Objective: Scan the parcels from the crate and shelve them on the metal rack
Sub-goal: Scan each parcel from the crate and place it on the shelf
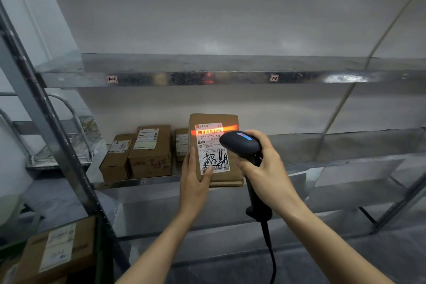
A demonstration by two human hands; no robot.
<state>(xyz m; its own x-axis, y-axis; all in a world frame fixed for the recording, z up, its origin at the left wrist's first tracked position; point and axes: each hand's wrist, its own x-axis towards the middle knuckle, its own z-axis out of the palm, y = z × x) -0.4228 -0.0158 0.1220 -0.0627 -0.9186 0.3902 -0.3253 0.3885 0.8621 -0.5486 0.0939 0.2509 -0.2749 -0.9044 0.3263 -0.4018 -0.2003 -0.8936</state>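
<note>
Right hand (268, 168) grips a black corded scanner (242, 145), while the left hand (196, 180) steadies a parcel (215, 150) at centre frame.

Fingers of the right hand are wrapped shut around the scanner's handle; the left hand lies mostly open, flat against the parcel's lower left face, thumb on its label. An orange beam crosses the label's barcode. Behind, left of centre, 3 more boxes (149, 150) sit on the metal rack (207, 78). Another box (55, 249) lies at lower left.
</note>
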